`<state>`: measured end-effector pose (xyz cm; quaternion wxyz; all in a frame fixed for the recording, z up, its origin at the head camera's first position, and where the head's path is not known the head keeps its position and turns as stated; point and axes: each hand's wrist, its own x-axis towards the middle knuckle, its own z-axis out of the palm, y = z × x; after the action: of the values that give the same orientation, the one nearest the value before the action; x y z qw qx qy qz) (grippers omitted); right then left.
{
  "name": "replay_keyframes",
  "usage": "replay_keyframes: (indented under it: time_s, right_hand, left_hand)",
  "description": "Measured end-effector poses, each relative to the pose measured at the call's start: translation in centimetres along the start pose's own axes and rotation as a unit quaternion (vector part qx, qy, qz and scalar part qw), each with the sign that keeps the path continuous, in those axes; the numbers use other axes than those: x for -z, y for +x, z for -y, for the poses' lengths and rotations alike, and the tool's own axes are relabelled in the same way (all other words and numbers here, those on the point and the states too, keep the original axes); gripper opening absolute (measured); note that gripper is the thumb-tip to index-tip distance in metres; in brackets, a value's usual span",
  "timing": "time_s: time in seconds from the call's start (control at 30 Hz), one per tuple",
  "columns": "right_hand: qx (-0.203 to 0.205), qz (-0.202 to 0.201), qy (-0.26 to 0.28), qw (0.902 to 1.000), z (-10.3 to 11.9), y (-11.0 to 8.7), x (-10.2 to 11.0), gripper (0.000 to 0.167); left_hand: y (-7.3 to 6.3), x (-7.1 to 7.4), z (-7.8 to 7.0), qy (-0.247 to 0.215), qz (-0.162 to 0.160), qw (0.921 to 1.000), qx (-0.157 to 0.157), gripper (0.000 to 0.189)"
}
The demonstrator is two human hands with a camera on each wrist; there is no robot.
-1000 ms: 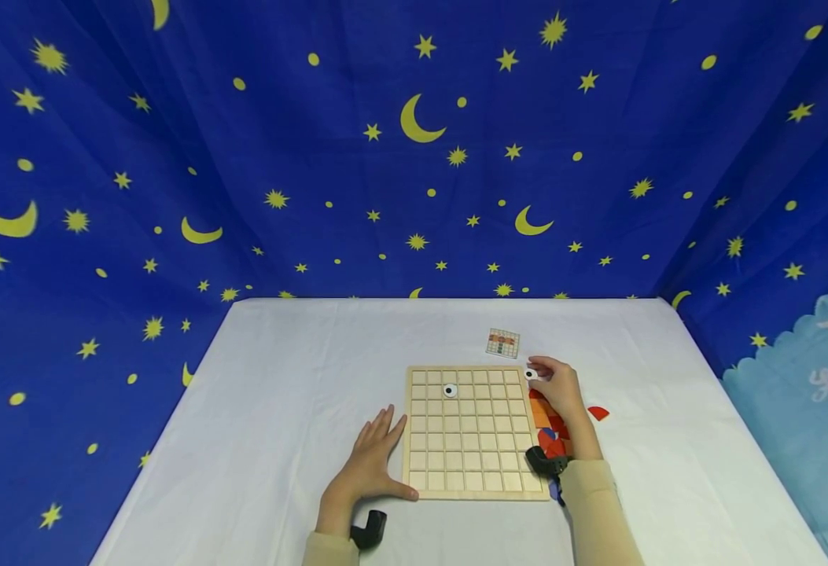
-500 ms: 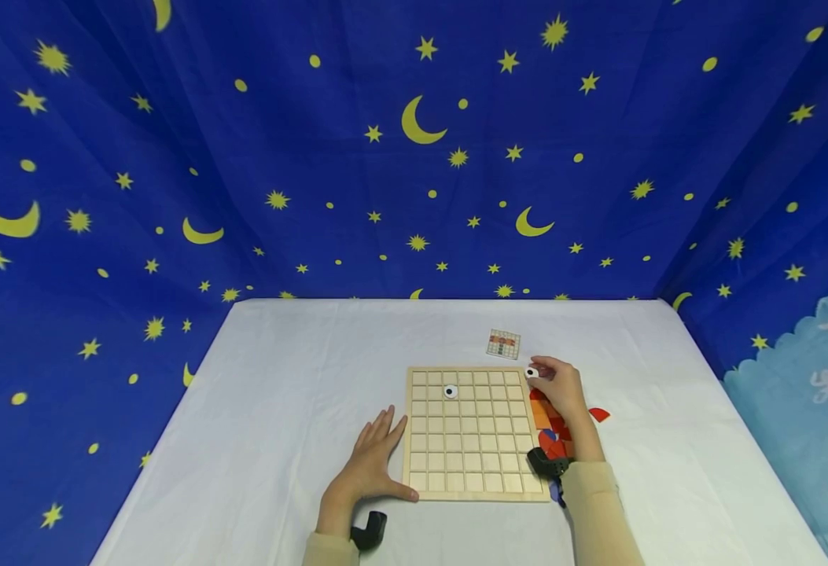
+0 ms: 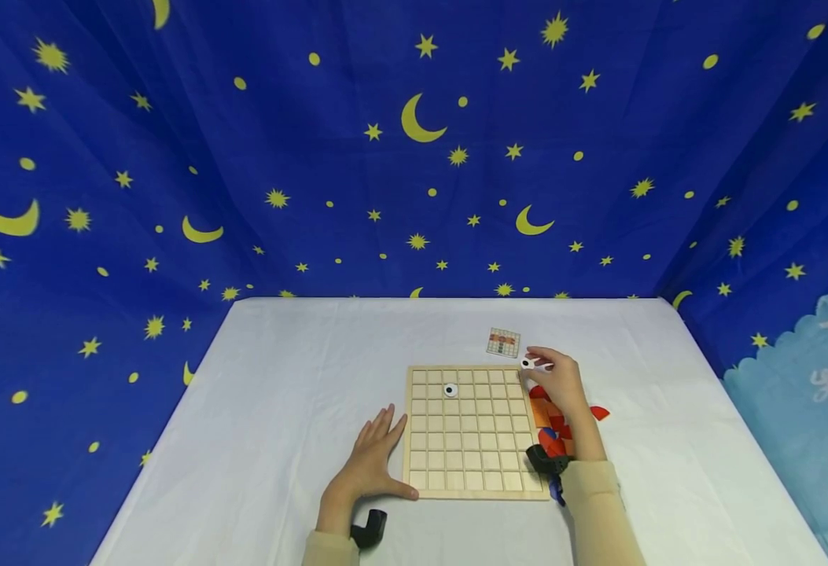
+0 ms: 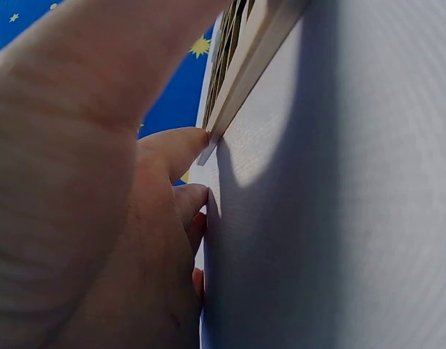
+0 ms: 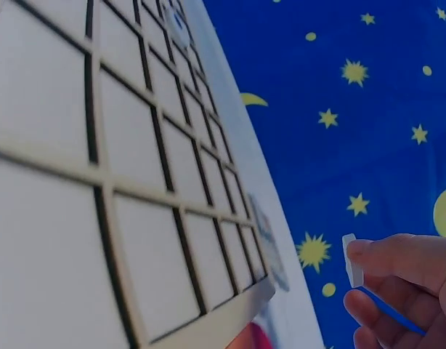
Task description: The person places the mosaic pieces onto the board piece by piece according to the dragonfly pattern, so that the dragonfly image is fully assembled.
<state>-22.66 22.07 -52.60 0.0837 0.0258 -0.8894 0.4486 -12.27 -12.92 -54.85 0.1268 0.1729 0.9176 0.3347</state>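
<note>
A square wooden grid board [image 3: 470, 497] lies on the white table. One round eye piece, white with a black dot [image 3: 450, 390], sits in an upper cell. Off the board's upper right corner, my right hand [image 3: 561, 381] pinches a second white eye piece [image 3: 526, 363] between fingertips. The right wrist view shows this held piece [image 5: 352, 260] edge-on, raised beside the board. My left hand [image 3: 369, 464] has its fingers spread along the board's left side, the thumb at the lower left corner. In the left wrist view, a finger touches the board's edge [image 4: 241, 76].
A small pattern card [image 3: 503, 342] lies behind the board. Red, orange and blue flat pieces [image 3: 541, 413] are heaped along its right side, partly hidden by the right arm. One red quarter-circle piece [image 3: 600, 413] lies farther right. A starry blue cloth hangs behind the table.
My right hand has risen slightly away from the pieces, and the pinched eye piece has shifted a little up and left. The left hand and board stay put.
</note>
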Motion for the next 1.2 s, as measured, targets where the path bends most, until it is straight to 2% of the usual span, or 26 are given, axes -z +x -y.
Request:
replay_keyframes:
  time_s: [0.17, 0.4, 0.7, 0.97, 1.2]
  right_hand:
    - [0.031, -0.009, -0.003, 0.9995, 1.2, -0.1, 0.0, 0.043]
    - [0.047, -0.011, 0.005, 0.9988, 1.9, -0.2, -0.2, 0.043]
    - [0.056, 0.018, 0.023, 0.998, 2.0, -0.3, -1.3, 0.044]
    - [0.048, 0.049, 0.031, 0.9972, 2.7, -0.7, -2.7, 0.049]
    - [0.068, 0.077, 0.041, 0.9939, 3.4, -1.0, -3.9, 0.048]
  left_hand:
    - [0.1, 0.0, 0.0, 0.0, 0.003, 1.0, 0.003, 0.126]
    - [0.1, 0.1, 0.1, 0.001, 0.002, 1.0, 0.004, 0.126]
    - [0.0, 0.2, 0.0, -0.002, 0.003, 1.0, 0.001, 0.126]
    - [-0.1, 0.0, 0.0, 0.0, 0.0, 1.0, 0.0, 0.126]
    - [-0.1, 0.1, -0.1, -0.002, 0.004, 1.0, 0.004, 0.127]
